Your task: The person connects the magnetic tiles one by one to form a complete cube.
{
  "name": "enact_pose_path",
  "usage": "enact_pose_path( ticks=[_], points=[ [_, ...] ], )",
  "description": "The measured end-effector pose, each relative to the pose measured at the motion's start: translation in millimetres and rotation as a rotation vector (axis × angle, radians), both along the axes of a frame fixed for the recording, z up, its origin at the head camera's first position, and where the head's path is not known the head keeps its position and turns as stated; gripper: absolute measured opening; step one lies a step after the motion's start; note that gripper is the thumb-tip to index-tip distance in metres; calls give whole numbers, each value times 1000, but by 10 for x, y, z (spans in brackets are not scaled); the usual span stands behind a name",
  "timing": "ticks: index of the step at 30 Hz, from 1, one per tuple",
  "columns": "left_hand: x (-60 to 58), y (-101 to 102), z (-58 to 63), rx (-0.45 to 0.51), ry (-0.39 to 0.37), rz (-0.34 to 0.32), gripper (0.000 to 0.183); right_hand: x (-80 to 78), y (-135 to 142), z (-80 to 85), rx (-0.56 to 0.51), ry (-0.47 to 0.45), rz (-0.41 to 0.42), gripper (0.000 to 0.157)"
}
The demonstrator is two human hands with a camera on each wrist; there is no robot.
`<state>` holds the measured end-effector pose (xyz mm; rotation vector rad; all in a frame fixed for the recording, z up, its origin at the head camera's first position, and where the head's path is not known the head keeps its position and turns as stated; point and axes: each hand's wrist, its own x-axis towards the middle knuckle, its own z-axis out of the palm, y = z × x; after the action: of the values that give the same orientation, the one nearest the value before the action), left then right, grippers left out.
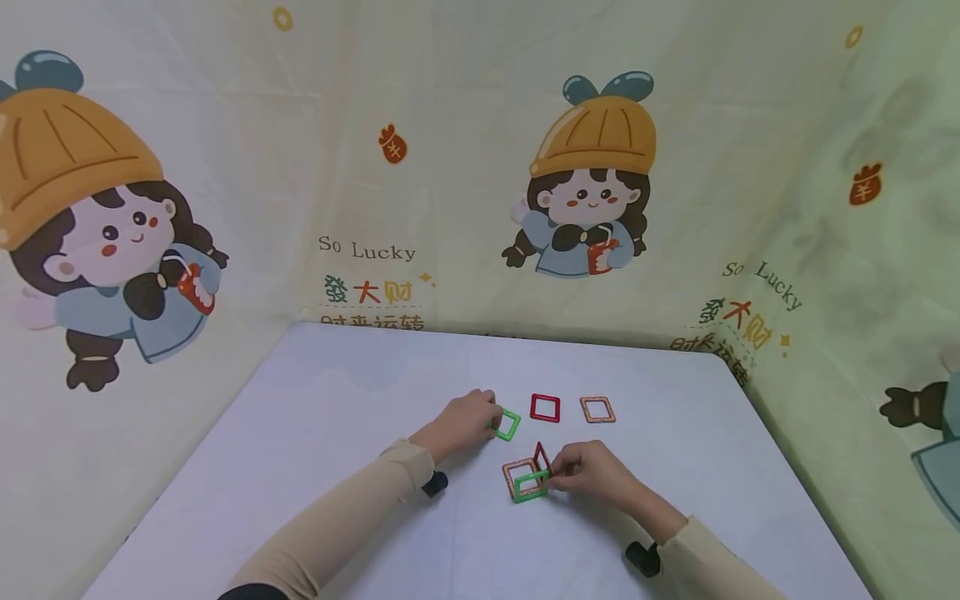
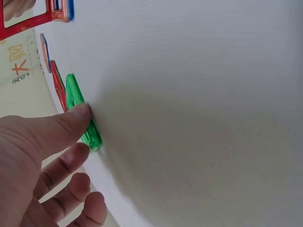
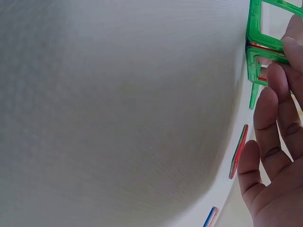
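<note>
At the table's middle, my left hand (image 1: 467, 423) pinches a green square magnetic tile (image 1: 513, 427). In the left wrist view the thumb presses on this green tile's (image 2: 73, 87) edge, close over the table, with the other fingers loosely bent. My right hand (image 1: 597, 473) pinches a small group of joined tiles at its right corner. In that group an orange square tile (image 1: 510, 473) lies flat, a green tile (image 1: 519, 492) stands along its front edge, and a red tile (image 1: 537, 452) stands at its right side. Fingers partly hide the right corner.
Beyond the hands, a loose red square tile (image 1: 545, 408) and an orange square tile (image 1: 597, 409) lie flat on the white table (image 1: 375, 375). A printed cloth (image 1: 450, 208) hangs behind the table and along its sides.
</note>
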<state>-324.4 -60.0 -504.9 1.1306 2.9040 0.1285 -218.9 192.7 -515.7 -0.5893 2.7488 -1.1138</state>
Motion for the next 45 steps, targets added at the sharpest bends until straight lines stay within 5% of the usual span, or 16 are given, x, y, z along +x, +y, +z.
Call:
enact_pose_path(
  ticks=[17,30,45],
  points=[
    [-46,-18,191,61,73,3,9,16,2,57,45,8,17,8],
    [40,-37,281,109,90,5,14,24,16,77,57,60,44,11],
    [214,-16,316,288,-96,5,11,29,7,86,63,49,33,10]
  ],
)
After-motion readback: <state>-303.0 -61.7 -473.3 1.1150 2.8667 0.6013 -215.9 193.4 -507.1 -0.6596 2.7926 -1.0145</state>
